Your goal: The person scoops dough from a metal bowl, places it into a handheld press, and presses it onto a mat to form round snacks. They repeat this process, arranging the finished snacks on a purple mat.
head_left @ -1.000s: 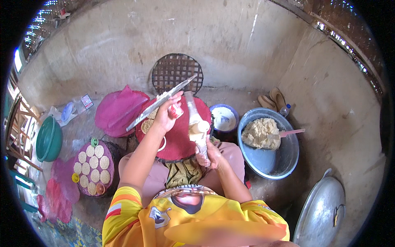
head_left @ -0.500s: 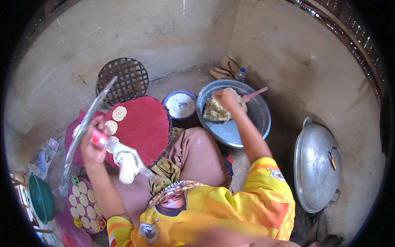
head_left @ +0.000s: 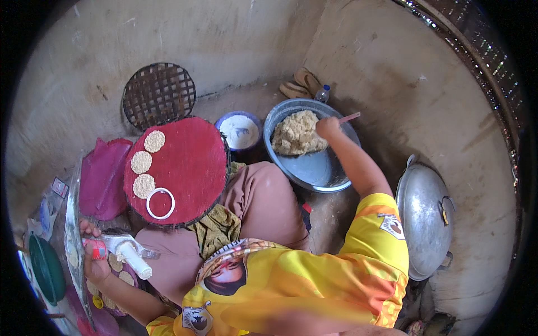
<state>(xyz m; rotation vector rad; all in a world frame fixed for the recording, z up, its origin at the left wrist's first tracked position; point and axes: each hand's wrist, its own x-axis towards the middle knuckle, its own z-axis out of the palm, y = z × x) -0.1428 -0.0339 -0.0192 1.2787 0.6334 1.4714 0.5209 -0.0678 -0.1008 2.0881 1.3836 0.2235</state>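
1. Right hand (head_left: 329,127) has shifted from over the dough (head_left: 297,133) to its right edge; left hand (head_left: 96,270) is lower, clear of the red board (head_left: 188,162).
2. Spatula handle (head_left: 351,116) points far right from the right grip; dough lies left, inside the basin (head_left: 315,171).
3. Right arm reaches forward, fingers curled; whether they pinch the handle, I cannot tell.
4. Left grip, well apart, clasps a red-banded cylinder (head_left: 97,250).

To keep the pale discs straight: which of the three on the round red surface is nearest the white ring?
The lowest disc there, close by the white ring; the other two lie farther up the red surface.
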